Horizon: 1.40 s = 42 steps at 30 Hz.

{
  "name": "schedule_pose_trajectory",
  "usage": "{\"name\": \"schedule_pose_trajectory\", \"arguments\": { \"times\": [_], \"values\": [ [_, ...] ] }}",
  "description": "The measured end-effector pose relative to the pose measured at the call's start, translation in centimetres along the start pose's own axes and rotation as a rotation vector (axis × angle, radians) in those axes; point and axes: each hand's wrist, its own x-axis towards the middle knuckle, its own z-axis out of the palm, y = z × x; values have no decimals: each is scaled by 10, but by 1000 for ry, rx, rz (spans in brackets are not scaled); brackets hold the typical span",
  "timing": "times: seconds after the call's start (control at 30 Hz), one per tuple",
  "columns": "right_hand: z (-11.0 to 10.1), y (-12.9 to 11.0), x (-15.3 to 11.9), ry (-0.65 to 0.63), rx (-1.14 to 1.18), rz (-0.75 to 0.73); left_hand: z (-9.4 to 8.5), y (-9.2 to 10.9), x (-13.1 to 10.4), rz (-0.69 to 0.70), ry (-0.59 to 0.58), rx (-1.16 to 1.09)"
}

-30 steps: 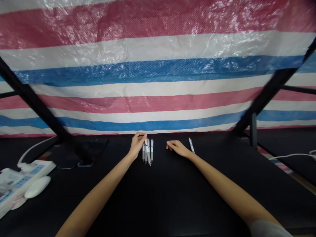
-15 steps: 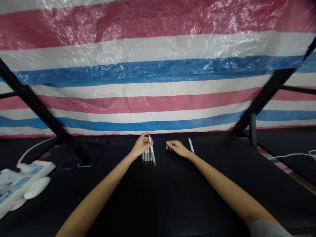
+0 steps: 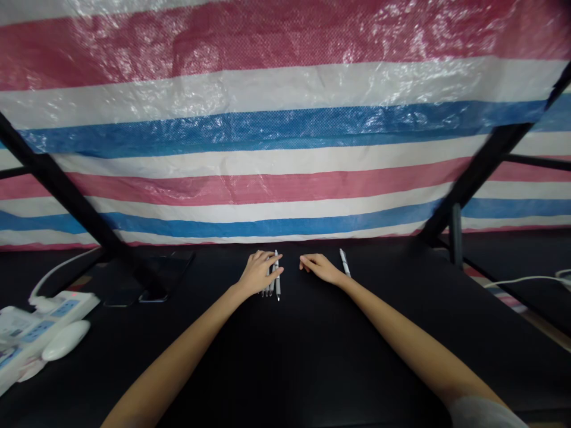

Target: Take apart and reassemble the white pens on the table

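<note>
My left hand (image 3: 259, 272) lies palm down over a row of several white and grey pens (image 3: 270, 291), its fingers stretched out and apart. Its thumb and forefinger reach across the rightmost pen (image 3: 278, 288), which lies lengthwise on the black table with a small gap to the others. The hand hides most of the row; mainly the grey tip ends show. To the right, my right hand (image 3: 320, 267) rests on the table with curled fingers and nothing visible in them. Just beyond its wrist lies a single white and grey pen (image 3: 344, 260).
A white power strip (image 3: 57, 309) with plugs and a white rounded object (image 3: 66, 340) lie at the left. Dark flat panels, perhaps phones (image 3: 121, 298), lie near the left black frame leg (image 3: 84, 208). Striped plastic sheeting (image 3: 285, 184) hangs behind the table (image 3: 285, 362).
My left hand has let go of the pen it held, which now lies at the row's right. Its fingers have opened and lowered over the pens. My right hand stays in place.
</note>
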Motion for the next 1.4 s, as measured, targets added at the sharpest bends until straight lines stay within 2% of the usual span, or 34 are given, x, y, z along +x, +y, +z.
{"name": "schedule_pose_trajectory", "arguments": {
  "times": [0.23, 0.33, 0.43, 0.57, 0.7, 0.8, 0.93, 1.13, 1.4],
  "values": [
    [-4, -4, 0, 2, -13, -20, 0, 1, -1, -6, -31, 78],
    [-17, -8, 0, -3, -74, -24, -1, 2, -3, 31, -38, 12],
    [-37, -10, -1, -62, -213, 9, -3, 4, -5, 132, -112, -57],
    [-66, -9, -7, -128, -425, 181, -4, 4, -7, 183, -166, -32],
    [-88, -3, -15, -252, -471, 463, -2, 2, -7, 162, -147, 45],
    [-97, 4, -19, -289, -458, 583, 0, 3, -7, 114, -111, 93],
    [-99, 11, -22, -371, -393, 726, 3, 5, -8, 18, -87, 113],
    [-94, 15, -20, -485, -226, 737, 3, 5, -9, -19, -97, 152],
    [-90, 10, -17, -424, -212, 568, 6, 3, -9, -19, -47, 130]
  ]
}}
